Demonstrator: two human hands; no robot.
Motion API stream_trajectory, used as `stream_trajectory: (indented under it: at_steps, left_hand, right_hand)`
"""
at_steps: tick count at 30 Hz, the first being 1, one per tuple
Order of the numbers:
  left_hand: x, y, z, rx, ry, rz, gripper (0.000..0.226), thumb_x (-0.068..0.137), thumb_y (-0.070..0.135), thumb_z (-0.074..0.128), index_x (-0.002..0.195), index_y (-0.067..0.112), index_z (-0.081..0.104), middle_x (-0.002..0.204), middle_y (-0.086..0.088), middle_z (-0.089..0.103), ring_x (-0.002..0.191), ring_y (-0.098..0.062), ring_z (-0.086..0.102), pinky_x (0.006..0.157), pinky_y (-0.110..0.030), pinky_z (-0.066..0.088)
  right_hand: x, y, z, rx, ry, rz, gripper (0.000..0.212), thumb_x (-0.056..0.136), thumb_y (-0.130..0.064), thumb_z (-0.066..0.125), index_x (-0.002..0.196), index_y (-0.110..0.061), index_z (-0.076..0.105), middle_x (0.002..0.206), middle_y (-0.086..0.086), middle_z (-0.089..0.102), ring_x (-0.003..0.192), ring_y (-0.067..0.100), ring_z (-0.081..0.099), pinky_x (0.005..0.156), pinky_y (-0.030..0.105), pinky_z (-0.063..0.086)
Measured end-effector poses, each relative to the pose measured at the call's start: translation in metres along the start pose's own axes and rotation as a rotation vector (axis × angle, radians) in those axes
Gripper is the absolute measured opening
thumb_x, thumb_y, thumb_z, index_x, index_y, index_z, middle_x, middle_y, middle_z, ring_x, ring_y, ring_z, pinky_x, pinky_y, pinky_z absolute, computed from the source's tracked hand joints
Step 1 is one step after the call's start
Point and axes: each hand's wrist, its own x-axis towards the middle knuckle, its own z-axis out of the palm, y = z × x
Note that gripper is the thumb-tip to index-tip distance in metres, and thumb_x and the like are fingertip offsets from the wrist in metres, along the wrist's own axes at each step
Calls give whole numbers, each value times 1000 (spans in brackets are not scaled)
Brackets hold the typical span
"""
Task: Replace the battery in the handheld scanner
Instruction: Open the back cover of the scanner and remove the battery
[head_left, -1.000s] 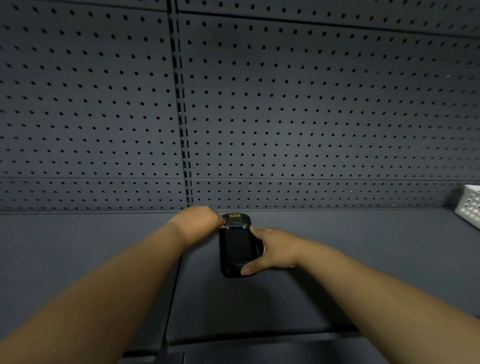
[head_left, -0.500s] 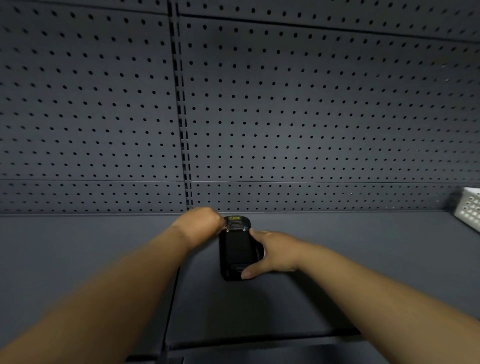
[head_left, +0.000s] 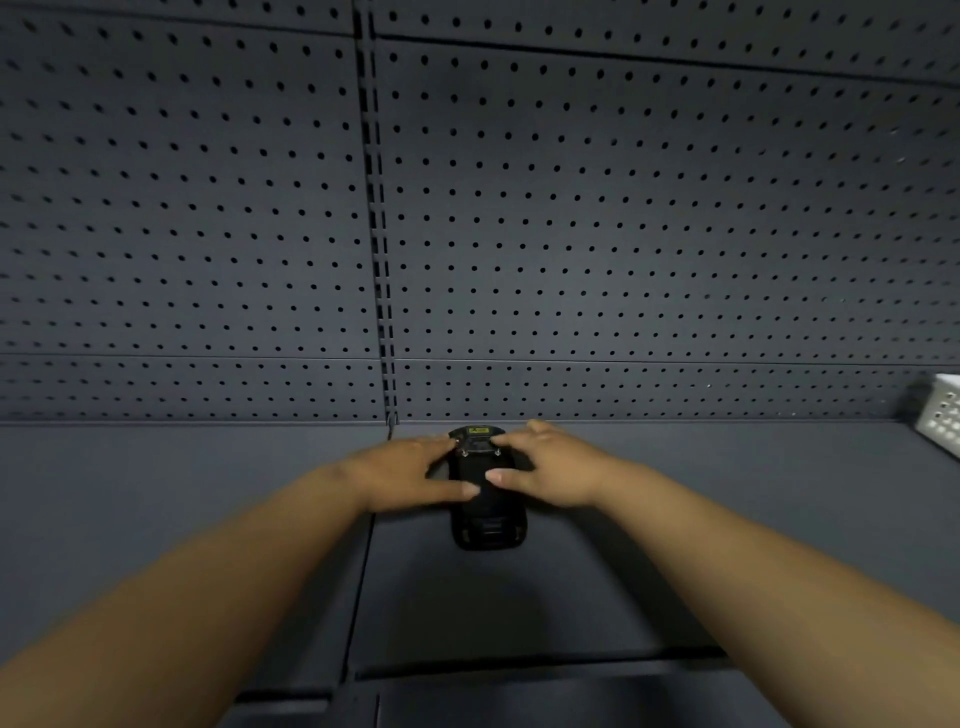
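Observation:
A black handheld scanner lies back side up on the dark shelf, its top end with a small yellow label pointing at the pegboard. My left hand rests on its left side, fingers spread, thumb on the back cover and fingertips at the top end. My right hand mirrors it on the right side, thumb on the cover and fingers at the top end. Both hands press on the scanner from either side. No loose battery is in view.
A grey pegboard wall rises right behind the scanner. A white perforated basket sits at the far right of the shelf. A seam between two shelf panels runs just left of the scanner.
My left hand has opened from a fist at the top end to spread fingers on the scanner. My right hand has shifted from the lower side up toward the top end.

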Motion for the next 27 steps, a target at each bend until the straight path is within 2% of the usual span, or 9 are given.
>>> stream_trajectory:
  at_steps: [2,5,8,16,20,25,27]
  left_hand:
    - [-5,3,1,-28,-49,-1,96,79,59,57,148,15,8,159,-5,13,146,-16,15,117,-25,11]
    - [-11,9,4,-73,-66,-3,109,70,56,69,148,17,2,159,-2,11,145,-13,12,116,-22,10]
    - [-15,15,5,-116,-51,13,110,68,48,75,147,22,4,157,-1,17,143,-13,17,113,-19,13]
    - [-17,18,5,-108,-13,-1,110,65,47,78,147,21,9,155,-2,22,142,-13,22,113,-20,16]
    - [-16,17,6,-94,-11,-16,110,64,49,78,146,20,11,155,-3,24,141,-15,24,114,-23,19]
    - [-15,15,7,-78,-12,-16,111,62,52,77,146,23,11,154,-2,26,140,-16,27,116,-28,22]
    - [-13,12,8,-84,-12,-16,112,57,57,78,144,28,14,151,0,31,137,-16,32,116,-33,27]
  right_hand:
    - [6,-2,2,-41,-5,-14,56,93,-45,45,144,-26,34,138,12,39,134,27,35,111,32,29]
    - [15,-4,5,-79,-13,-3,50,96,-39,43,143,-25,37,133,12,40,131,28,35,110,32,29]
    - [17,-6,6,-83,21,-12,44,97,-35,42,140,-24,43,128,10,43,129,27,36,109,34,31]
    - [18,-15,7,-42,91,-23,32,97,-31,42,123,-18,56,121,8,45,125,24,37,106,34,33]
    - [23,-19,3,11,78,23,28,97,-31,42,114,-16,58,104,3,38,123,25,39,104,34,34]
    - [31,-24,4,53,56,70,27,93,-33,49,112,-15,55,123,11,47,121,27,43,101,35,36]
    - [32,-22,-1,130,99,47,23,91,-31,54,107,-15,55,116,9,51,112,25,48,94,34,39]
